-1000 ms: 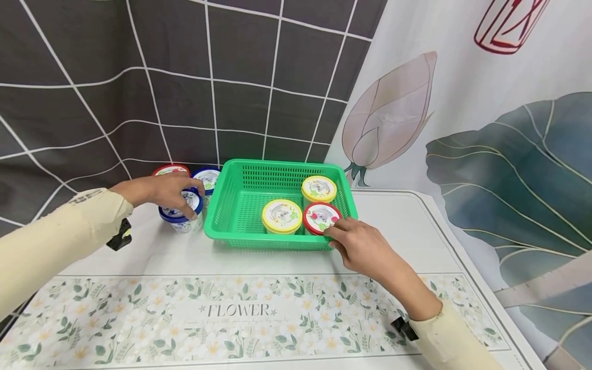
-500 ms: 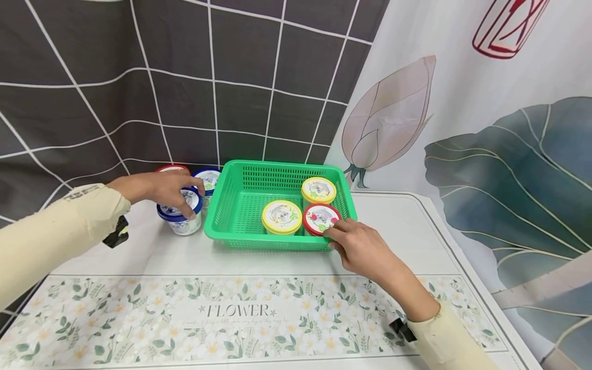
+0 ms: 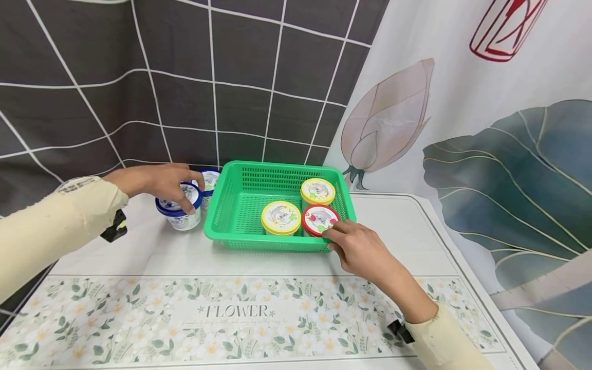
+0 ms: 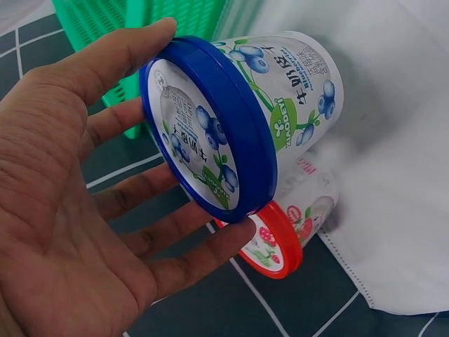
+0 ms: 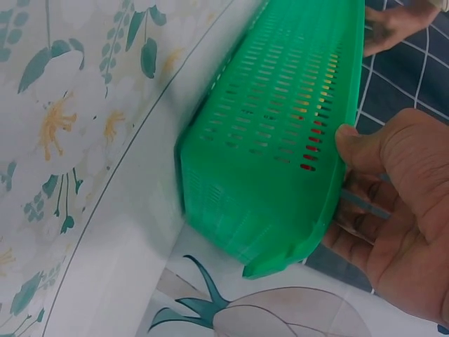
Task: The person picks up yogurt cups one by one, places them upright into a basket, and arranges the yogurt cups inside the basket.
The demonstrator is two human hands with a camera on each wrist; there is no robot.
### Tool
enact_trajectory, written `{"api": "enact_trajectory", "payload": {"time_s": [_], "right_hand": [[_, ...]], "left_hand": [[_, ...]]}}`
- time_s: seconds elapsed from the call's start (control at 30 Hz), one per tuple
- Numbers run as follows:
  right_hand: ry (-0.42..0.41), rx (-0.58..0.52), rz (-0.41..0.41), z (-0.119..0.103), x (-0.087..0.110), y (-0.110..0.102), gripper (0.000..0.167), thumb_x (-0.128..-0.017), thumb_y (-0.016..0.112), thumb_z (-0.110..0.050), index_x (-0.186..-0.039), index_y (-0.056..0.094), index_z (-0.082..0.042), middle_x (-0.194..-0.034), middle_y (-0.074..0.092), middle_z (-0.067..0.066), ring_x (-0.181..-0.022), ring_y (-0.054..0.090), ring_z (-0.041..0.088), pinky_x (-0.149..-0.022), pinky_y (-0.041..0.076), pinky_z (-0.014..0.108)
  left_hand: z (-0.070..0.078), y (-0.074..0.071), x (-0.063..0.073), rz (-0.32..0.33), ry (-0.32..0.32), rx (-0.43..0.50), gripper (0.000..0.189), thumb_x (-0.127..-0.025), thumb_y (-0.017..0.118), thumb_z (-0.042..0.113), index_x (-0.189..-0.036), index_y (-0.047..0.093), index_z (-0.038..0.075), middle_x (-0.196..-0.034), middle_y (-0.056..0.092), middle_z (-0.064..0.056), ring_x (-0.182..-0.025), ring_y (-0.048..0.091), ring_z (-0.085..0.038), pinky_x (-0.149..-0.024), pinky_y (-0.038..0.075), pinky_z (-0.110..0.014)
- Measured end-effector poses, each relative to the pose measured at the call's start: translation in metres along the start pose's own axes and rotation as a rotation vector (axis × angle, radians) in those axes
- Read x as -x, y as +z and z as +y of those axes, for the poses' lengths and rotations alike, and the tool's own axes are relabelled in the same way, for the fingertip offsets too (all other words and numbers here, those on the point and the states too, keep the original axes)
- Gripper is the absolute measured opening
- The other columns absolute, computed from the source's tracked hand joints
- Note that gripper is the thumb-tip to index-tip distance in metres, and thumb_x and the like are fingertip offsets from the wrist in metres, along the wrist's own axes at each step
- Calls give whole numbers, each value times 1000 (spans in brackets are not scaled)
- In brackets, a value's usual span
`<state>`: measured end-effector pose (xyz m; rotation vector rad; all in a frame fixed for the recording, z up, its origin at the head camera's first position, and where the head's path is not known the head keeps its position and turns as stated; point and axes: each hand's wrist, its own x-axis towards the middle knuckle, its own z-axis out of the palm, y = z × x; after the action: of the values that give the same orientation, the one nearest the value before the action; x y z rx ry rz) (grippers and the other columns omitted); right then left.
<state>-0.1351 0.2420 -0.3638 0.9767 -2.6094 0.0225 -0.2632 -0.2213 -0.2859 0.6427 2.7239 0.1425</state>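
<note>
My left hand (image 3: 164, 181) pinches the lid rim of a white tub with a blue lid (image 3: 184, 221). In the left wrist view this tub (image 4: 287, 98) shows blueberries, with the thumb on one side of the lid and fingers at the other. A red-lidded tub (image 4: 273, 242) with strawberry pictures sits beside it, hidden behind the hand in the head view. My right hand (image 3: 361, 252) grips the near right rim of the green basket (image 3: 277, 245), its thumb (image 5: 354, 147) on the outer wall. Inside the basket stand two yellow-lidded tubs (image 3: 281, 218) and a red-lidded one (image 3: 320, 220).
Another blue-lidded tub (image 3: 209, 180) stands close to the basket's left side. A dark checked cloth (image 3: 176, 103) hangs behind, beside a pale curtain (image 3: 398, 128). The white table cover (image 3: 139, 246) carries a flower-printed band (image 3: 231, 329).
The left hand and its blue-lidded tub have shifted slightly up and left in the head view, covering the red-lidded tub behind. My right hand keeps its place on the basket rim.
</note>
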Motion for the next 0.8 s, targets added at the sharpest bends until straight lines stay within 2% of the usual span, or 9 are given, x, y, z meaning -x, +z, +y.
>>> {"api": "enact_trajectory", "payload": {"time_s": [0.2,0.5,0.8], "right_hand": [[4,3,3,-1,0,1,20,-97,87,-8,-116,81,-12,-104,76,6,-91,68,24,-76,63,40],[2,11,11,-2,-1,1,20,-97,87,-8,-115,81,-12,-103,76,5,-91,68,24,-75,63,40],[1,13,6,-2,0,2,20,-97,87,-8,-116,80,-12,-103,76,5,-91,67,24,-76,63,39]], "left_hand": [[3,-6,1,-4,2,-4,67,-86,94,40,-143,68,17,-153,54,-35,-126,64,-56,-95,64,-72],[5,-17,2,2,-17,-37,68,-87,95,40,-145,68,16,-152,57,-33,-128,63,-54,-99,62,-73],[5,-32,3,11,10,-46,68,-89,94,41,-147,67,15,-150,58,-31,-132,60,-53,-97,63,-71]]}}
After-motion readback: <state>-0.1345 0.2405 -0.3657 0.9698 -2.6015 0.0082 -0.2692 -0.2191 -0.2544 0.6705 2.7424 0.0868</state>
